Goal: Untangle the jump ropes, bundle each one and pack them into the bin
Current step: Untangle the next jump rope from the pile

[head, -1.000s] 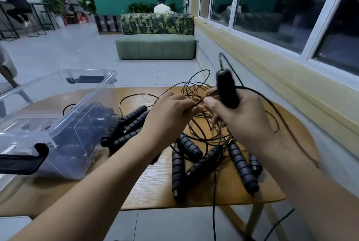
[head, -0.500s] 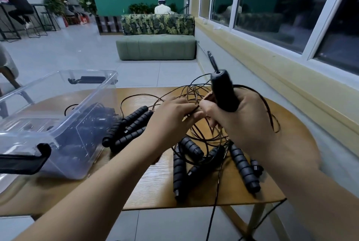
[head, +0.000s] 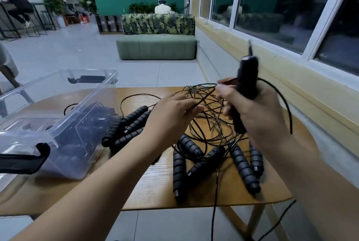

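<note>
Head view: your right hand (head: 258, 112) clenches a handle (head: 247, 79) at 2 o'clock — left hand (head: 171, 118) pinches cord (head: 202, 100); bin (head: 89, 70) contents blurred.

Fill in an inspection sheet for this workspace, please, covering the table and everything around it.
Surface: wooden table, bare wood near its front edge.
Job's things: tangle of cords mid-table; ribbed handles lying in two groups; clear bin at left, dark ropes inside.
Clutter: nothing seen.
Hands: left hand pinches a strand of the tangle; right hand grips an upright handle.
Cables: loose cord hangs over the table's front edge.
Surroundings: green sofa, windows at right, people seated far off.
</note>
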A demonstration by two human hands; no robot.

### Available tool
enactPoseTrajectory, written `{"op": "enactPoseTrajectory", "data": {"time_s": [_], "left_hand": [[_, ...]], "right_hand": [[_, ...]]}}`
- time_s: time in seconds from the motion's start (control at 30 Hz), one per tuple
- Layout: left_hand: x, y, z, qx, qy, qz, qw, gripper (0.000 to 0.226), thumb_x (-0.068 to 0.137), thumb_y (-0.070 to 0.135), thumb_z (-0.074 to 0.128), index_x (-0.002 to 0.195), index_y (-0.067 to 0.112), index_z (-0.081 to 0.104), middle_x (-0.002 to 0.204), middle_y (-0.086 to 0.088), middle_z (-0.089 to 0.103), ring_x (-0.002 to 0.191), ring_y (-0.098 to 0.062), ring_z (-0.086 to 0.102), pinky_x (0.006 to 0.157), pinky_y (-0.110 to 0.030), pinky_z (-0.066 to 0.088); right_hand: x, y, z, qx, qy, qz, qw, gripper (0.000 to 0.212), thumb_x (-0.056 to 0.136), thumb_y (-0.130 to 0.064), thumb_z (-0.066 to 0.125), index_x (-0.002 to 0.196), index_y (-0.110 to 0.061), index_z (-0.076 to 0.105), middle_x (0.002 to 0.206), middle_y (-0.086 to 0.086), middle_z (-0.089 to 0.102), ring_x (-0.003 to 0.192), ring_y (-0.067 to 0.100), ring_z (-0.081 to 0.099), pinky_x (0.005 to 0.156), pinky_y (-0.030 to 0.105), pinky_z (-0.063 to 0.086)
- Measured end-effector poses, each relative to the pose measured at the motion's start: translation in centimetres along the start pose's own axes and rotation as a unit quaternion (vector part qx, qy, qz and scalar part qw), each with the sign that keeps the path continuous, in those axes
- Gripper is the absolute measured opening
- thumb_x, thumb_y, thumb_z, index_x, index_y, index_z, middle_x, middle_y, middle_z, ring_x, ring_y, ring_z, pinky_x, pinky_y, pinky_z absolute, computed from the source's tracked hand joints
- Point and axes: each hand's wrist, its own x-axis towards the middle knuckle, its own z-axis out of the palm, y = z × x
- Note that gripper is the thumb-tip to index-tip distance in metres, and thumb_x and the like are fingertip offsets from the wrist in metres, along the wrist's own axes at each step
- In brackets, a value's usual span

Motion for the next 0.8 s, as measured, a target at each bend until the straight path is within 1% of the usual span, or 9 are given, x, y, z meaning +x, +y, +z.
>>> {"op": "enactPoseTrajectory", "data": {"time_s": [0.07, 0.17, 0.3, 0.37, 0.47, 0.53, 0.63, 0.7, 0.8], "left_hand": [[0.0, 0.7, 0.0, 0.005, 0.008, 0.013, 1.000, 0.039, 0.107, 0.049, 0.051, 0.086, 0.022, 0.070, 0.081, 0.008, 0.060, 0.081, -0.017, 0.043, 0.071, -0.039, 0.042], [-0.2, 1.4, 0.1, 0.005, 0.002, 0.037, 0.999, 0.042, 0.104, 0.049, 0.043, 0.090, 0.022, 0.072, 0.080, 0.005, 0.060, 0.078, -0.022, 0.046, 0.066, -0.040, 0.043], [-0.7, 1.5, 0.2, -0.003, -0.019, 0.046, 0.999, 0.039, 0.103, 0.049, 0.045, 0.090, 0.025, 0.073, 0.080, 0.009, 0.058, 0.078, -0.020, 0.047, 0.064, -0.037, 0.042], [-0.7, 1.2, 0.3, -0.012, -0.032, 0.035, 0.999, 0.036, 0.102, 0.046, 0.046, 0.089, 0.026, 0.073, 0.084, 0.008, 0.062, 0.081, -0.021, 0.049, 0.067, -0.039, 0.044], [-0.7, 0.5, 0.6, -0.029, -0.053, 0.034, 0.998, 0.030, 0.094, 0.040, 0.046, 0.086, 0.026, 0.071, 0.092, 0.006, 0.067, 0.089, -0.025, 0.056, 0.075, -0.047, 0.049], [-0.7, 0.1, 0.8, -0.039, -0.059, 0.033, 0.997, 0.027, 0.089, 0.038, 0.047, 0.082, 0.025, 0.069, 0.090, 0.005, 0.068, 0.089, -0.025, 0.057, 0.076, -0.049, 0.050], [-0.7, -0.6, 0.9, -0.042, -0.059, 0.011, 0.997, 0.039, 0.096, 0.051, 0.044, 0.089, 0.025, 0.072, 0.088, 0.007, 0.065, 0.087, -0.018, 0.049, 0.074, -0.044, 0.049], [-0.5, -1.1, 0.8, -0.049, -0.054, -0.005, 0.997, 0.040, 0.103, 0.056, 0.049, 0.099, 0.026, 0.075, 0.090, 0.009, 0.064, 0.088, -0.015, 0.049, 0.077, -0.042, 0.049], [-0.2, -1.9, 0.4, -0.065, -0.039, -0.031, 0.997, 0.035, 0.106, 0.054, 0.052, 0.112, 0.030, 0.076, 0.099, 0.015, 0.067, 0.098, -0.013, 0.056, 0.085, -0.041, 0.050]], "right_hand": [[-0.5, 0.5, 0.8, -0.065, -0.031, -0.011, 0.997, 0.008, 0.095, -0.022, 0.082, 0.101, -0.018, 0.079, 0.079, 0.003, 0.076, 0.059, 0.020, 0.069, 0.059, 0.027, 0.055], [-0.9, 1.4, 1.7, -0.155, -0.037, -0.035, 0.987, 0.004, 0.094, -0.024, 0.082, 0.092, -0.026, 0.078, 0.071, -0.002, 0.075, 0.058, 0.015, 0.071, 0.059, 0.028, 0.058], [-1.0, 1.7, 2.0, -0.184, -0.045, -0.034, 0.981, 0.008, 0.096, -0.025, 0.080, 0.089, -0.027, 0.077, 0.067, -0.003, 0.073, 0.061, 0.013, 0.070, 0.060, 0.023, 0.055], [-1.1, 1.6, 2.0, -0.197, -0.057, -0.035, 0.978, 0.010, 0.095, -0.028, 0.080, 0.086, -0.025, 0.077, 0.067, -0.003, 0.072, 0.063, 0.014, 0.070, 0.062, 0.028, 0.056], [-1.6, 1.4, 2.2, -0.227, -0.084, -0.053, 0.969, 0.020, 0.093, -0.032, 0.081, 0.079, -0.019, 0.074, 0.068, 0.001, 0.071, 0.067, 0.017, 0.068, 0.068, 0.040, 0.054], [-1.9, 0.9, 2.3, -0.208, -0.109, -0.059, 0.970, 0.022, 0.094, -0.031, 0.081, 0.078, -0.017, 0.074, 0.069, 0.003, 0.071, 0.069, 0.021, 0.069, 0.071, 0.044, 0.054], [-1.7, -0.3, 1.8, -0.132, -0.117, -0.066, 0.982, 0.015, 0.096, -0.026, 0.080, 0.084, -0.018, 0.077, 0.070, 0.005, 0.074, 0.065, 0.026, 0.070, 0.069, 0.045, 0.059], [-1.2, -1.1, 0.9, -0.081, -0.094, -0.069, 0.990, 0.012, 0.098, -0.021, 0.078, 0.090, -0.013, 0.077, 0.075, 0.009, 0.075, 0.063, 0.029, 0.069, 0.062, 0.046, 0.057], [-0.4, -1.5, -0.6, 0.017, -0.034, -0.044, 0.998, 0.016, 0.099, -0.015, 0.075, 0.101, 0.001, 0.073, 0.087, 0.013, 0.077, 0.067, 0.027, 0.067, 0.061, 0.039, 0.054]]}}
